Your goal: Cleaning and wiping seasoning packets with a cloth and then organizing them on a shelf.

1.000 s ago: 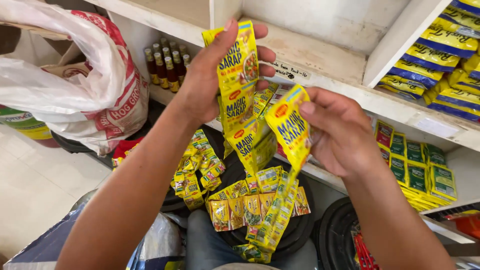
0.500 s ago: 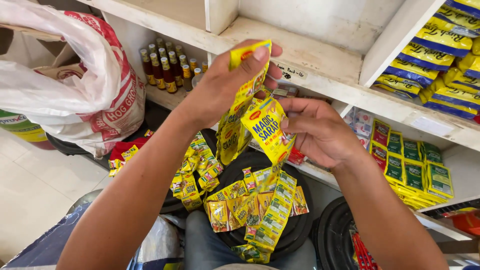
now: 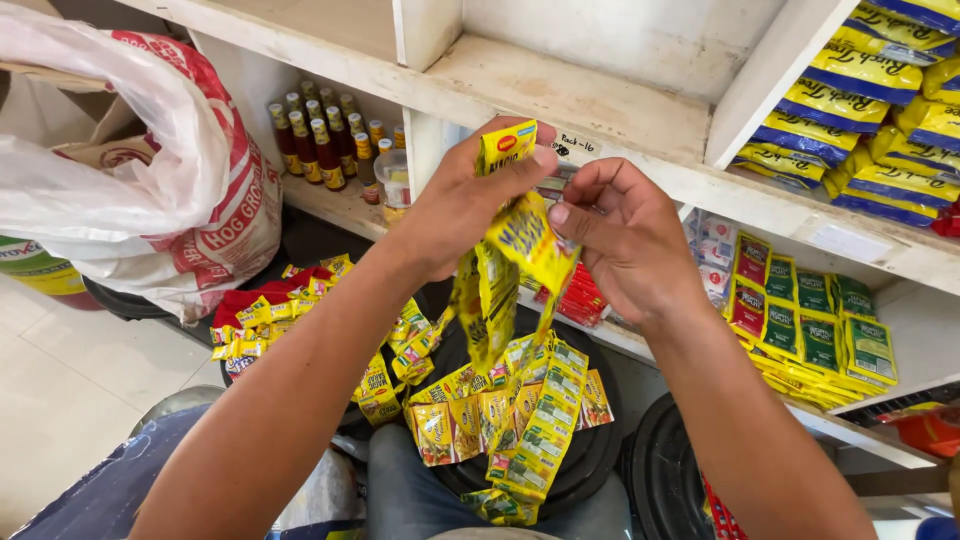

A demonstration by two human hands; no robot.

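My left hand [image 3: 455, 205] pinches the sachet strip [image 3: 497, 290] by its top edge before the shelf [image 3: 560, 95], right hand [image 3: 625, 245] nipping one sachet lower down; looks light, limp, slick foil, best gripped at seams.

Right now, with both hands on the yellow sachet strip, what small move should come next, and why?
Probably fold the next sachet up onto the ones already gathered. The left hand pinches the top of the yellow sachet strip, the right hand bends one sachet against it, and the rest of the strip hangs loose toward the pile of sachets below.
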